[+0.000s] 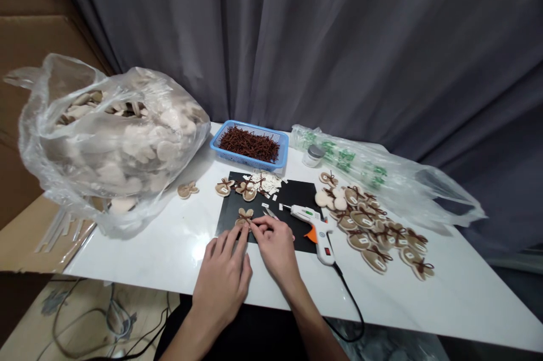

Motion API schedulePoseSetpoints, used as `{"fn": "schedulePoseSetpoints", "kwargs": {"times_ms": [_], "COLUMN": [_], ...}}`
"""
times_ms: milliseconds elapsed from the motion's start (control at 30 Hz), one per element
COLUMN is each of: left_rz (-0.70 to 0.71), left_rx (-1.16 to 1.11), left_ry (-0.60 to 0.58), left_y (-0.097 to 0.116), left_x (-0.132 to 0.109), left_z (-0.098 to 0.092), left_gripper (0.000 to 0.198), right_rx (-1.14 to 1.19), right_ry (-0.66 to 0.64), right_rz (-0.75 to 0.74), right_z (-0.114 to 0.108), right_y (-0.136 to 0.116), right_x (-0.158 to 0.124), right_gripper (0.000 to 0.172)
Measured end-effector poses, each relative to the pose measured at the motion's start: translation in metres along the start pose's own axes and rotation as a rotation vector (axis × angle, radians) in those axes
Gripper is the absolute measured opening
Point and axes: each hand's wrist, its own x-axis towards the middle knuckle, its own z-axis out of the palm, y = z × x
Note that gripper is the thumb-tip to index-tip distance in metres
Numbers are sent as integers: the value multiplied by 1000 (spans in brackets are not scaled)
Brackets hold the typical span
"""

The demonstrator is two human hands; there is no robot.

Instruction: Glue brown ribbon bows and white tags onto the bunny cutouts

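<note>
A tan bunny-shaped felt piece [244, 215] with a brown bow lies on a black mat [227, 215]. My left hand [223, 273] rests flat over its lower edge, fingers stretched out and fingertips on the piece. From the right, my right hand [275, 248] reaches the same piece, thumb and forefinger pinched at the bow's right side. A pointed metal tool [270, 213] shows just beyond its knuckles, mostly hidden; whether it is held or lies on the mat cannot be made out. Beside that hand lies a white glue gun [324, 239] with an orange trigger.
A blue basket [216, 149] holds brown bows. Small white tags [267, 183] are heaped on the mat near several finished pieces. More tagged pieces [369, 222] pile up at right, by a jar [313, 156] and plastic bags [424, 191]. A large bag [148, 140] of felt pieces stands left.
</note>
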Motion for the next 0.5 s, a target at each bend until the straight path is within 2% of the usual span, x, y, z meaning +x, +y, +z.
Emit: {"fn": "schedulePoseSetpoints", "kwargs": {"times_ms": [500], "left_rz": [6], "left_rx": [-26], "left_ry": [15], "left_y": [2], "left_x": [1], "left_z": [-2], "left_gripper": [52], "right_rx": [5], "right_ry": [-14], "right_rz": [2], "right_z": [0], "right_y": [3], "right_x": [0], "right_gripper": [28]}}
